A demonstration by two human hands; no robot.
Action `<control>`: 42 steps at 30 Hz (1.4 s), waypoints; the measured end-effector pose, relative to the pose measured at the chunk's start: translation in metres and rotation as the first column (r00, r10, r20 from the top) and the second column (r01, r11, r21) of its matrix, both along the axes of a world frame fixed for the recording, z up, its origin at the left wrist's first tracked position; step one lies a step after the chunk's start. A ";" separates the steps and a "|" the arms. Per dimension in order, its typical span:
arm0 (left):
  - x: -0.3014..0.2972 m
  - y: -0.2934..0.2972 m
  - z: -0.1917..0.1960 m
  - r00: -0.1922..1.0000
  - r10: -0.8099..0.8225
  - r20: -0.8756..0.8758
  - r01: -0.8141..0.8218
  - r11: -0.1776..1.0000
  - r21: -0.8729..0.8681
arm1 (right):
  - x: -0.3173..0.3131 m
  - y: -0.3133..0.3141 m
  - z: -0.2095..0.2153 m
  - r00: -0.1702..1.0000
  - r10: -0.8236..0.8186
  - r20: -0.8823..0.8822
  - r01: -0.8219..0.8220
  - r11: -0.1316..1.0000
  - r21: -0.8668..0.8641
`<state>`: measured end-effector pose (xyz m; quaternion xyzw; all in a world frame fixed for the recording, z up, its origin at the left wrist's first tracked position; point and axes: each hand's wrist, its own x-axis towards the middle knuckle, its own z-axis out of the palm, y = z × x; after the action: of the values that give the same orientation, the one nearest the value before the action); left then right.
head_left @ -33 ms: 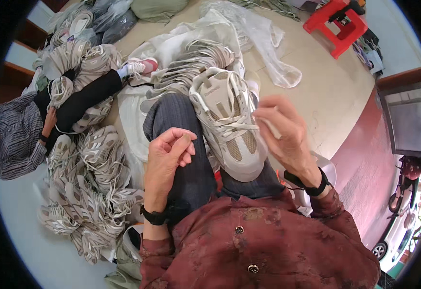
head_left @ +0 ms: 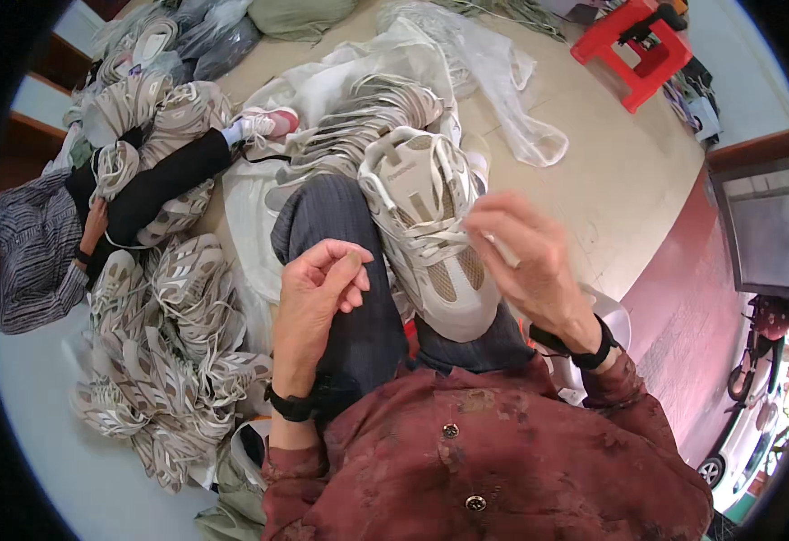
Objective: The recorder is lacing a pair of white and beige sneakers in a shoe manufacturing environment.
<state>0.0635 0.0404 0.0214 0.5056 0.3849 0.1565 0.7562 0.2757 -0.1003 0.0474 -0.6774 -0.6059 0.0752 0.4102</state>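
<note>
A beige and white sneaker (head_left: 432, 234) rests on my right thigh, toe toward me, with a pale shoelace (head_left: 435, 239) threaded across its tongue. My right hand (head_left: 522, 248), partly smeared by motion, is at the shoe's right side; its fingers are pinched together at the lace, which runs to them. Above my left thigh, my left hand (head_left: 324, 281) is closed, thumb pressed to the curled forefinger. Anything inside that pinch is too small to make out, and it stays apart from the shoe.
Beyond my knees, a row of similar shoes (head_left: 372, 122) lies on white plastic sheeting (head_left: 250, 243). More sneakers (head_left: 178, 361) are heaped at left, near a seated person (head_left: 38, 243) handling a shoe (head_left: 115, 171). A red stool (head_left: 633, 54) stands at far right.
My right hand has shifted slightly left, closer to the sneaker's laces. My left hand stays nearly still, and the view has shifted a little.
</note>
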 end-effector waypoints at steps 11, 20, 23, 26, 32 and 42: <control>-0.002 -0.011 -0.021 0.986 -0.107 0.124 0.109 0.994 -0.007 | -0.039 0.019 0.008 0.961 0.154 0.229 -0.148 0.988 -0.042; -0.006 -0.002 -0.026 0.978 -0.101 0.185 0.108 0.994 -0.027 | -0.048 0.035 0.013 0.971 0.133 0.200 -0.096 0.978 -0.184; -0.004 0.000 -0.028 0.976 -0.101 0.193 0.105 0.995 -0.006 | -0.048 0.042 0.017 0.976 0.133 0.171 -0.096 0.973 -0.208; -0.004 -0.001 -0.030 0.978 -0.104 0.180 0.106 0.994 0.001 | -0.044 0.046 0.016 0.976 0.166 0.144 -0.129 0.964 -0.234; -0.004 -0.007 -0.034 0.976 -0.106 0.191 0.113 0.993 -0.027 | -0.038 0.043 0.010 0.989 0.142 0.050 -0.125 0.958 -0.259; -0.007 -0.004 -0.023 0.980 -0.110 0.166 0.111 0.994 0.008 | -0.022 0.018 0.020 0.910 0.190 -0.370 -0.322 0.885 -0.338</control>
<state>0.0567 0.0365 -0.0019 0.5107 0.2920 0.1556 0.7936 0.2533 -0.0821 0.0675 -0.6365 -0.5873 0.3597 0.3473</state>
